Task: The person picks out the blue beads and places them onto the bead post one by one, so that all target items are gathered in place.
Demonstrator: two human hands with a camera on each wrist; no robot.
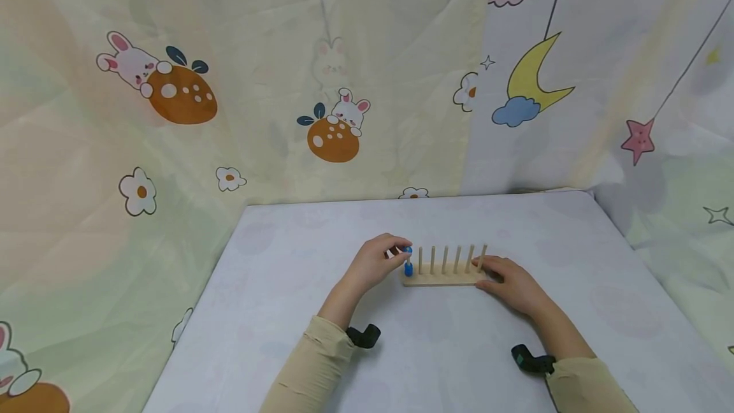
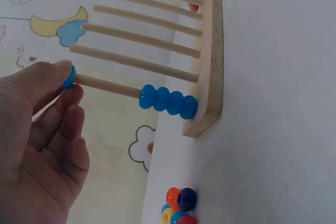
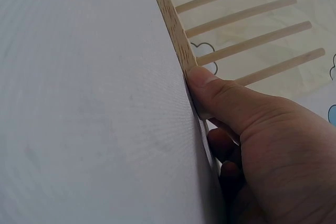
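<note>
A wooden peg board (image 1: pixel 441 281) with a row of upright pegs stands on the table. My left hand (image 1: pixel 374 264) pinches a blue bead (image 2: pixel 69 78) between thumb and finger at the tip of the leftmost peg (image 2: pixel 107 85). Lower on that same peg, several blue beads (image 2: pixel 168 101) sit stacked against the base. The other pegs carry no beads. At the opposite end, my right hand (image 1: pixel 512 281) grips the base, its thumb (image 3: pixel 202 78) pressing the near side; the other fingers are partly hidden behind it.
Loose beads, among them a dark blue bead (image 2: pixel 187 199) and an orange bead (image 2: pixel 172 196), lie in a small cluster left of the board. A white cloth covers the table (image 1: pixel 436 362). Behind it hangs a printed curtain (image 1: pixel 258 81).
</note>
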